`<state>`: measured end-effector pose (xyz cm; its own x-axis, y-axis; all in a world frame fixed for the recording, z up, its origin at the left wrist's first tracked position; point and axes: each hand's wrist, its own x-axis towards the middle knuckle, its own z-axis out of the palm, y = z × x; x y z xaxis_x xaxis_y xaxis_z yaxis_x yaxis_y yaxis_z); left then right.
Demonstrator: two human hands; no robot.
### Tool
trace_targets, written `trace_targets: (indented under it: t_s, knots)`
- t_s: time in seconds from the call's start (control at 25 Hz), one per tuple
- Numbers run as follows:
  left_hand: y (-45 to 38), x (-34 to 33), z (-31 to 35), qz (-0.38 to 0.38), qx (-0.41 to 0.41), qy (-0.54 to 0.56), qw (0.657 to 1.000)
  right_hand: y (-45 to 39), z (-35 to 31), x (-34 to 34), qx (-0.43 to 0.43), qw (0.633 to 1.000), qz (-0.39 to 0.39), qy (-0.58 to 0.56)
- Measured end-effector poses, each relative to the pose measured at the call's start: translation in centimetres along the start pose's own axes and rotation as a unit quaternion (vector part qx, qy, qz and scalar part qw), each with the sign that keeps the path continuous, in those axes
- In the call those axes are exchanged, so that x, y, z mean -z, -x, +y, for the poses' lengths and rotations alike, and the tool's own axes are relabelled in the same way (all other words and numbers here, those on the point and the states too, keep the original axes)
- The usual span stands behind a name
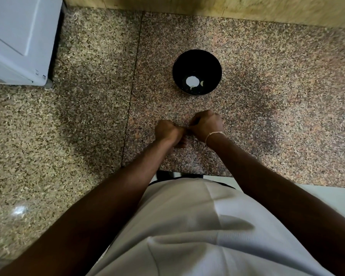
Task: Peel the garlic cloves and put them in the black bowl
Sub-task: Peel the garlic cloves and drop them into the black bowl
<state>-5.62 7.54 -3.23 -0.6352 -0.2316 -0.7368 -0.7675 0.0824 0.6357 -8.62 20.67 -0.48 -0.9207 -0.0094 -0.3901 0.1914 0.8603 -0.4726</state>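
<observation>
Garlic, if held, is hidden between the two curled hands, which meet over the bench.

Left hand [167, 130] and right hand [206, 124] have their fingers curled, knuckles up, touching at the fingertips; what they pinch cannot be told. Beyond the hands stands the black bowl [197, 72], with pale pieces in its bottom. Speckled granite bench [277, 96] spreads wide on both sides of the hands, a seam [132, 90] running left of them. A wooden wall strip [207, 6] bounds the far edge; a white appliance [18, 36] sits far left.
</observation>
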Motion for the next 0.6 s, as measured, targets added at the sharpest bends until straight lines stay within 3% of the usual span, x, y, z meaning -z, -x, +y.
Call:
trace_targets:
  t_s: [0.6]
  knots:
    - [-0.6, -0.4, -0.7, 0.006, 0.016, 0.044, 0.999, 0.4, -0.7, 0.3, 0.029, 0.997, -0.005, 0.069]
